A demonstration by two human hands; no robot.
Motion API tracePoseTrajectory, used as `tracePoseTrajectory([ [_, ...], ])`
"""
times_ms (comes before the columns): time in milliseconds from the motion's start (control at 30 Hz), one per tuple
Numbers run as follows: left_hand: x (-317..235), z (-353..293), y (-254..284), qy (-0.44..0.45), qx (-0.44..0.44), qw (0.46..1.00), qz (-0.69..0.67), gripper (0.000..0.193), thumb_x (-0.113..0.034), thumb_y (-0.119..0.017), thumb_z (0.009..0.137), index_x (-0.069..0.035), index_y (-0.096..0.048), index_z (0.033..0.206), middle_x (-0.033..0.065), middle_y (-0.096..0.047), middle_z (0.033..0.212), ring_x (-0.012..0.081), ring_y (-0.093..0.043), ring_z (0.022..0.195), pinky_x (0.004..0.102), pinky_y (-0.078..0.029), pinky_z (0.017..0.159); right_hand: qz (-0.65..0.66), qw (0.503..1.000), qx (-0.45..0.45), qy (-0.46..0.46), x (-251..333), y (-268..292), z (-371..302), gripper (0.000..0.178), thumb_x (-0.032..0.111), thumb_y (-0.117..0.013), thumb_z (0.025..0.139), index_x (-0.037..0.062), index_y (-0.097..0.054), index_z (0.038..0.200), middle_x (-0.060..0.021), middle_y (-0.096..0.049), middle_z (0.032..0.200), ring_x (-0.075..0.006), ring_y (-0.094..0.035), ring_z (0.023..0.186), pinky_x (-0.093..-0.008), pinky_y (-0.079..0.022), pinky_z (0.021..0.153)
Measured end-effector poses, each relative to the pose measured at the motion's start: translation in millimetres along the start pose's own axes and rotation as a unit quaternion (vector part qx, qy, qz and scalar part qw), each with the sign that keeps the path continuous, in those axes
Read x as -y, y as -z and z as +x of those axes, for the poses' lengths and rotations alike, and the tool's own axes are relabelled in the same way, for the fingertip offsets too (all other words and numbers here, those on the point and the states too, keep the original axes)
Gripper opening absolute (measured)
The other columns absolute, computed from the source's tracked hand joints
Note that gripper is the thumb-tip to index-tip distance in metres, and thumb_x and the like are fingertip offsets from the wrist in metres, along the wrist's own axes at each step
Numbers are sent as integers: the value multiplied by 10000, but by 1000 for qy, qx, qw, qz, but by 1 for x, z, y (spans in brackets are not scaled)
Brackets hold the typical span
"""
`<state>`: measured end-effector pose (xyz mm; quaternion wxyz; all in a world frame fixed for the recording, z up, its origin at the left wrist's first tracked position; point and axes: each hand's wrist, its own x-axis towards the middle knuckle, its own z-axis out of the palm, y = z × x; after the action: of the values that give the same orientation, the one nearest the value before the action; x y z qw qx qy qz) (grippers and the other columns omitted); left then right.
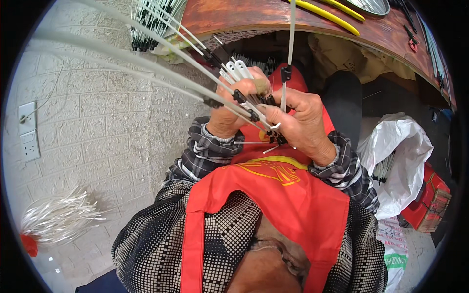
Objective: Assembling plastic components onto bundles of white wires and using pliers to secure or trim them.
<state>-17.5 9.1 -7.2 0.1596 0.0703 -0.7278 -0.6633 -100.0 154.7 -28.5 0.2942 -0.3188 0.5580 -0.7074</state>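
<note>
In front of my red apron, my left hand [227, 110] is closed round a bundle of thin white rods [168, 78] with black plastic joints, which look like umbrella ribs. The rods fan out toward the upper left. Several flat white ends with small dark holes [237, 68] stick up past its fingers. A tan wrap [262, 86] covers one of its digits. My right hand [303, 119] presses against the lower end of the bundle, thumb and fingers closed. One upright rib [291, 44] with a black joint rises beside its fingers. The fingers hide what exactly is between them.
A brown wooden table [234, 14] curves across the top, bearing yellow-handled pliers [327, 14] and small red-handled snippers [413, 44]. More ribs [151, 24] lie at the upper left. A white sack [395, 156] and a red stool-like object [427, 200] are at right. A textured wall [97, 117] borders the left.
</note>
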Motion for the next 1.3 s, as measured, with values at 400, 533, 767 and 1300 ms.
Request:
tracePoseTrajectory([
  [400,3,0,-34,1,-221,975,-27,132,-103,-559,846,13,-614,813,54,-587,798,119,-554,697,268,-462,618,-147,973,-140,110,-3,-10,-2,117,55,-716,757,-7,-655,835,-126,-592,653,-252,-603,538,-352,-436,484],
  [533,0,1,-20,131,-160,957,-204,140,-119,-606,867,11,-575,910,87,-577,900,178,-555,861,308,-468,772,-40,996,-79,26,-4,3,0,120,60,-709,796,-31,-661,859,-79,-619,631,-131,-601,515,-290,-441,465],
  [767,6,1,10,163,-12,960,-227,278,-82,-736,751,-5,-617,990,71,-579,936,178,-553,931,307,-453,855,40,999,-32,-7,-8,10,3,116,69,-721,816,-30,-674,855,-28,-640,652,-40,-560,575,-219,-434,471],
  [1300,-3,1,-21,163,-133,960,-184,166,-5,-667,810,2,-588,956,64,-598,950,124,-581,846,252,-485,759,56,998,-21,-28,-18,24,18,145,67,-757,744,-6,-655,815,8,-640,682,-24,-549,647,-230,-462,550],
])
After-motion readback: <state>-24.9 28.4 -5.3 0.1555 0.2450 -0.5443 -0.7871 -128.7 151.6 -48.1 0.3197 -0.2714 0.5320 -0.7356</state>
